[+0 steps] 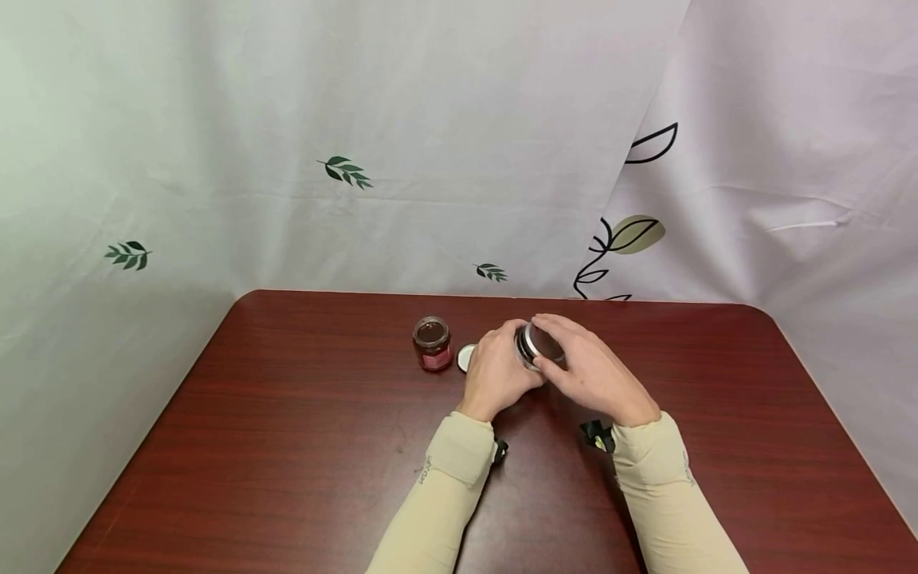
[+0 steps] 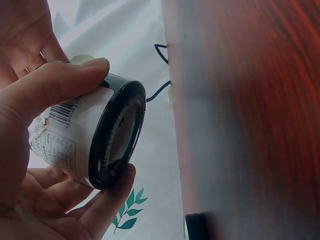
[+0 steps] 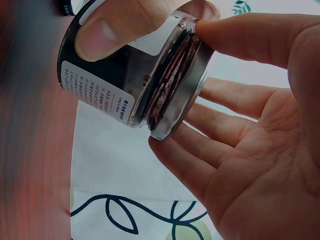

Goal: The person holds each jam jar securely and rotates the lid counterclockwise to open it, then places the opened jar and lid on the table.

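My left hand [image 1: 496, 373] grips a glass jar [image 3: 100, 70] round its body, thumb on one side and fingers on the other. The jar has black and white labels with small print, and dark contents show through the glass. It is tilted, its base [image 2: 122, 135] facing the left wrist camera, and is held above the table. My right hand [image 1: 598, 371] holds the silver-rimmed lid [image 3: 187, 90] between thumb and fingertips, at the jar's mouth. Left of the hands stands a second jar [image 1: 434, 359], uncovered, dark inside, with a pinkish label.
A round lid with a pale inner face [image 1: 464, 355] lies beside the uncovered jar, partly hidden by my left hand. The dark red wooden table [image 1: 301, 446] ends at a white curtain [image 1: 430, 104] with leaf prints, which also hangs along both sides.
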`<state>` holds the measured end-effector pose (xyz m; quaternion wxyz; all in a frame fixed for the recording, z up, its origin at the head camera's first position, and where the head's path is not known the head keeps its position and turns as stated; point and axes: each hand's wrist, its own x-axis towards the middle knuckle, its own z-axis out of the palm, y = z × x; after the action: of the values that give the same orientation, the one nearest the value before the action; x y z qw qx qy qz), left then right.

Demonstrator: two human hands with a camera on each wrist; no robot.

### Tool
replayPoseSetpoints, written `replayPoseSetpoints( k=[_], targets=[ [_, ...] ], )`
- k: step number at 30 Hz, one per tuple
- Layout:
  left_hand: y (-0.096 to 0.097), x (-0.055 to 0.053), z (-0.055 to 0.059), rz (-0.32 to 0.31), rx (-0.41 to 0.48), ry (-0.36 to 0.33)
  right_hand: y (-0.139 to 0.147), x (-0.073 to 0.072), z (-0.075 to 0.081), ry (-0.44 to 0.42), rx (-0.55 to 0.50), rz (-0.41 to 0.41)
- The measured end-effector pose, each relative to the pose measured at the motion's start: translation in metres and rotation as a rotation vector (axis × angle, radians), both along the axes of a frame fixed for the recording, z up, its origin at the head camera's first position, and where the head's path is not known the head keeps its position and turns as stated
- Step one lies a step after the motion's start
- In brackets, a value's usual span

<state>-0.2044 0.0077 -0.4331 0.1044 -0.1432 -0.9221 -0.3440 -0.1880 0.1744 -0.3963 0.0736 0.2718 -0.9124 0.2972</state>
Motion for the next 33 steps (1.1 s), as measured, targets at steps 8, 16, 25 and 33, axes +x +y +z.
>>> replayPoseSetpoints(
  k=[8, 16, 25, 33],
  targets=[
    [-0.0003, -0.0001, -0.001, -0.002, 0.006, 0.001, -0.0002, 0.0007, 0.0006, -0.011, 0.009, 0.002],
    [-0.0003, -0.0002, -0.0017, -0.007, 0.009, 0.004, 0.0, 0.0011, 0.0008, -0.012, 0.011, -0.001],
    [0.0003, -0.0009, -0.0021, -0.017, -0.007, -0.004, 0.0011, 0.0014, 0.0016, -0.011, 0.015, -0.002],
    [0.0, -0.0012, -0.0019, -0.014, -0.011, 0.004, 0.0016, -0.0005, 0.0007, -0.003, 0.01, 0.015]
  ],
)
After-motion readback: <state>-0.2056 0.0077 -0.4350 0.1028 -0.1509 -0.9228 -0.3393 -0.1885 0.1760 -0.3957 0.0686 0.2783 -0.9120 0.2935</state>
